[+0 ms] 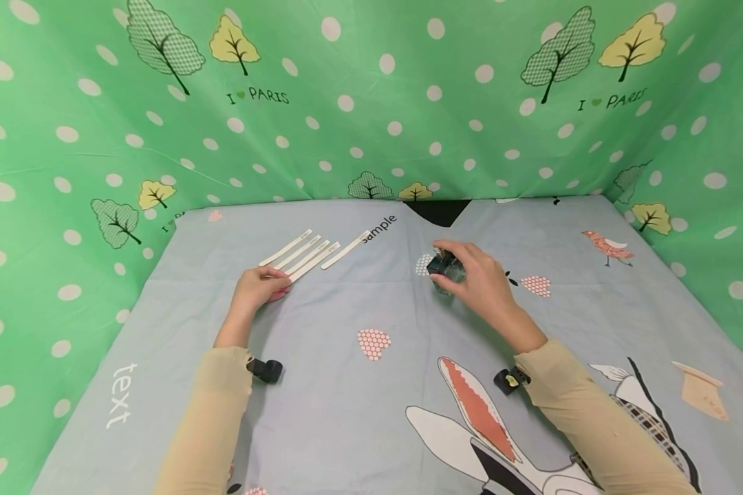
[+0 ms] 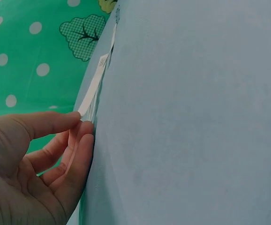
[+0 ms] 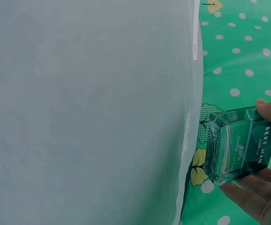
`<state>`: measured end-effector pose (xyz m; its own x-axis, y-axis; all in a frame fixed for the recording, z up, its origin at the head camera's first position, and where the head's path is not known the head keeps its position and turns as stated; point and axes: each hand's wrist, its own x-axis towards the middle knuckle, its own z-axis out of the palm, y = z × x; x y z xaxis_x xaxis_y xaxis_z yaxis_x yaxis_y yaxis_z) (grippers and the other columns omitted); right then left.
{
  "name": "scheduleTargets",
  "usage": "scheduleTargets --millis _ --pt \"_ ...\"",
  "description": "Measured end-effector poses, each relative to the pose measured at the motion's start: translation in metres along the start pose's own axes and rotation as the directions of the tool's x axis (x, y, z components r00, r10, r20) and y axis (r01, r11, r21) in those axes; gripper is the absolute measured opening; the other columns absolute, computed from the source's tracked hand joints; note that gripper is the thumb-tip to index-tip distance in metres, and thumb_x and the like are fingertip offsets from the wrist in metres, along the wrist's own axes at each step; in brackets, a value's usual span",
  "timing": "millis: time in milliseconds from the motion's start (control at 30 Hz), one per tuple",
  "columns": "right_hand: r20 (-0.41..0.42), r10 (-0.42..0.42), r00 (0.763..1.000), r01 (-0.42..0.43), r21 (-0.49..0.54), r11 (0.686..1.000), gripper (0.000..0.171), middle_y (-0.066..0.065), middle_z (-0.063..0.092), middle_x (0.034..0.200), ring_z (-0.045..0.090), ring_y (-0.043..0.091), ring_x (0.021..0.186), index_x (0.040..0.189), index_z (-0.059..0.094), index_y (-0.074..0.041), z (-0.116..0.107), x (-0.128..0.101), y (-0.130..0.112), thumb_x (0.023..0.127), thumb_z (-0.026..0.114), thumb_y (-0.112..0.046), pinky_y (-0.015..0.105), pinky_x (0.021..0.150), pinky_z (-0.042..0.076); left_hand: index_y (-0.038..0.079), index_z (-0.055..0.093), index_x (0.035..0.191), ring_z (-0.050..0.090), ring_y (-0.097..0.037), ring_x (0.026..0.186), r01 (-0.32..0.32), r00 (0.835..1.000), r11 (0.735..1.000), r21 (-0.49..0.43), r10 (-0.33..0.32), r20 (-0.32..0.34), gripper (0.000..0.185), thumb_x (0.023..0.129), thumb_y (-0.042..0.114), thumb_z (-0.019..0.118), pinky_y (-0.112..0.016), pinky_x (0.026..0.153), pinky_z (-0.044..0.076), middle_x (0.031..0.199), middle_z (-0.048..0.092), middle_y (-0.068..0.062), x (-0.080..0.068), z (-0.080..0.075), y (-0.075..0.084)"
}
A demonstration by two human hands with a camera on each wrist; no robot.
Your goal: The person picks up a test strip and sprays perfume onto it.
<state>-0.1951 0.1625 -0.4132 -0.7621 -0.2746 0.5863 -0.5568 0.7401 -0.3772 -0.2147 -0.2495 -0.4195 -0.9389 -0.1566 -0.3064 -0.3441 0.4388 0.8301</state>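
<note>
My left hand (image 1: 261,285) pinches the near end of a white paper test strip (image 2: 94,86) between thumb and fingertips. Beside that strip, a few more white strips (image 1: 287,247) lie side by side on the cloth, each with small print at its far end. Another strip (image 1: 345,250) lies apart to their right, by the printed word "sample". My right hand (image 1: 479,278) grips a clear glass perfume bottle (image 3: 238,145) with a dark band lettered "SEXY MAN PARFUM". Thumb and fingers are on opposite sides of the bottle, which is tilted.
A grey-blue cloth (image 1: 322,385) with printed hearts, a bird and rabbit ears covers the table. Green polka-dot curtains (image 1: 359,82) stand behind it and at both sides. Each wrist wears a small black camera, such as the left one (image 1: 266,370).
</note>
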Motion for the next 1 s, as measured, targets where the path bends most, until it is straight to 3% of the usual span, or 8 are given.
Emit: scheduleTargets --millis 500,733,1000 --pt "0.004 0.001 1.000 -0.001 -0.004 1.000 0.057 0.014 0.070 0.117 0.070 0.033 0.105 0.132 0.061 -0.021 0.000 0.000 0.000 0.080 0.084 -0.031 0.050 0.078 0.060 -0.005 0.061 0.112 0.063 0.002 0.065 -0.020 0.999 0.999 0.031 0.022 -0.050 0.029 0.089 0.010 0.071 -0.014 0.063 0.057 0.074 0.062 0.009 -0.003 -0.003 0.003" --pt "0.002 0.001 1.000 -0.001 0.002 1.000 0.057 0.014 0.070 0.118 0.069 0.033 0.106 0.131 0.062 -0.020 0.000 0.001 0.000 0.080 0.084 -0.031 0.050 0.079 0.060 -0.005 0.061 0.110 0.062 0.002 0.064 -0.060 0.997 0.998 0.022 0.061 -0.056 0.027 0.089 0.009 0.071 -0.015 0.063 0.057 0.074 0.059 0.009 -0.003 -0.004 0.009" --pt "0.001 0.002 1.000 -0.002 0.006 1.000 0.056 0.014 0.070 0.117 0.070 0.032 0.104 0.131 0.062 -0.021 0.000 0.001 0.000 0.080 0.084 -0.031 0.050 0.078 0.060 -0.005 0.062 0.110 0.060 0.002 0.064 -0.082 0.994 0.996 0.030 0.084 -0.066 0.027 0.090 0.011 0.071 -0.015 0.063 0.057 0.078 0.060 0.006 -0.003 0.003 0.014"
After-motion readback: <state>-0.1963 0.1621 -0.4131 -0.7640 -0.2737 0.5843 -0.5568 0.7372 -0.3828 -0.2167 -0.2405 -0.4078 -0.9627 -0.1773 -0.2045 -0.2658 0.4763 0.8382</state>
